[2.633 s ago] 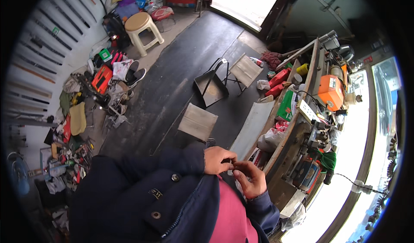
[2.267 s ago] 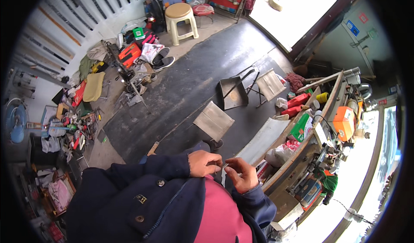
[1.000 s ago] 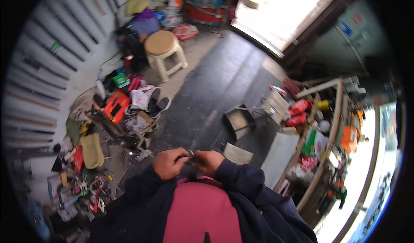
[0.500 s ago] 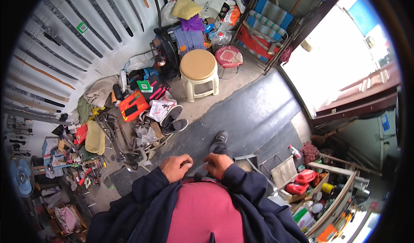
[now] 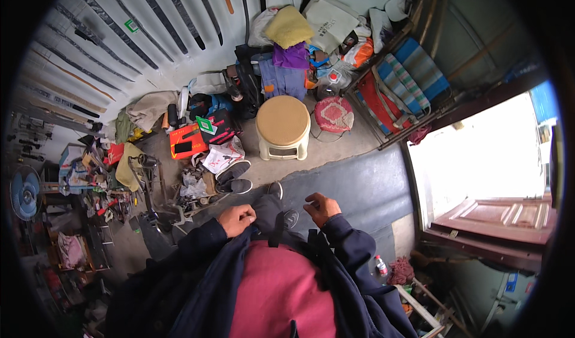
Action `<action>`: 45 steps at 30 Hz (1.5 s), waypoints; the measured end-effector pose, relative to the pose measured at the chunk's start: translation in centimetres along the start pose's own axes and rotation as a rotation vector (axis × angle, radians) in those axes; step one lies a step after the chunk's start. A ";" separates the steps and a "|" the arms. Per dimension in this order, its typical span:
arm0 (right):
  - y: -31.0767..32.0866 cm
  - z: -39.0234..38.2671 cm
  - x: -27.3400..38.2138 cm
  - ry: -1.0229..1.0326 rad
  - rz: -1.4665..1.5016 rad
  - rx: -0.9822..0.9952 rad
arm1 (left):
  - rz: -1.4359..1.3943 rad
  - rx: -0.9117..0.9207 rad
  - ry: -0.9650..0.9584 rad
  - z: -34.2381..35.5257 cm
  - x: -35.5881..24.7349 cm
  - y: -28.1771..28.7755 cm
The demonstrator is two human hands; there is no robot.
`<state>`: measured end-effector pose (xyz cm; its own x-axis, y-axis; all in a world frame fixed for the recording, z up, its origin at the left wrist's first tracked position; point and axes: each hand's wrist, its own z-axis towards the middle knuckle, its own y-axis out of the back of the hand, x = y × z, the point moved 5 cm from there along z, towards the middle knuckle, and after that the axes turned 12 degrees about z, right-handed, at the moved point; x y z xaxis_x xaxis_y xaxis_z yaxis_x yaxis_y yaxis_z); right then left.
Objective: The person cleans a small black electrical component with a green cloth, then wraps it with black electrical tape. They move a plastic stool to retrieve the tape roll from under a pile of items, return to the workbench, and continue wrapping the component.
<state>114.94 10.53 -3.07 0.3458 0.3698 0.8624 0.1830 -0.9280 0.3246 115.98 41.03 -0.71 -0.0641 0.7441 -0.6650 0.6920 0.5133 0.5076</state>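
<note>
My left hand [image 5: 236, 220] hangs in front of my waist, its fingers curled together with nothing seen in them. Out to the right, my right hand [image 5: 323, 209] is bent at the knuckles, thumb and fingers apart and holding nothing. Neither hand touches anything. Below them show my dark trouser leg and my shoes [image 5: 275, 189]. Ahead stands a cream plastic stool [image 5: 283, 122] with a tan round seat. Beside it is a low stool with a red patterned cover [image 5: 333, 114]. A pair of dark shoes [image 5: 233, 176] lies nearer my left hand.
Bags and cloths, one a yellow cloth [image 5: 289, 26], are heaped along the wall. A red box [image 5: 187, 141] lies left of the stool. A striped folding chair [image 5: 401, 86] leans near the bright doorway [image 5: 479, 158]. A blue fan [image 5: 25, 193] and tools crowd the left side.
The view has turned and shifted, with more of the doorway and door showing. My hands have moved farther apart, the right one swinging outward to the right. My legs have changed position, as in a step.
</note>
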 end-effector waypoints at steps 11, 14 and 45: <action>9.4 13.1 -1.4 -0.138 -0.259 0.080 | -0.480 -0.019 -0.149 16.6 0.7 5.1; 11.8 15.9 -3.0 -0.137 -0.101 0.085 | -0.570 -0.005 -0.114 18.7 -0.9 6.6; -1.6 52.2 -28.1 -0.578 0.582 0.147 | -0.804 -0.700 0.433 49.4 26.5 -1.1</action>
<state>152.91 4.03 -48.10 0.8331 -0.1647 0.5280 -0.0666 -0.9776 -0.1998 148.99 39.07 -45.96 -0.6412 0.1091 -0.7596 -0.2033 0.9303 0.3053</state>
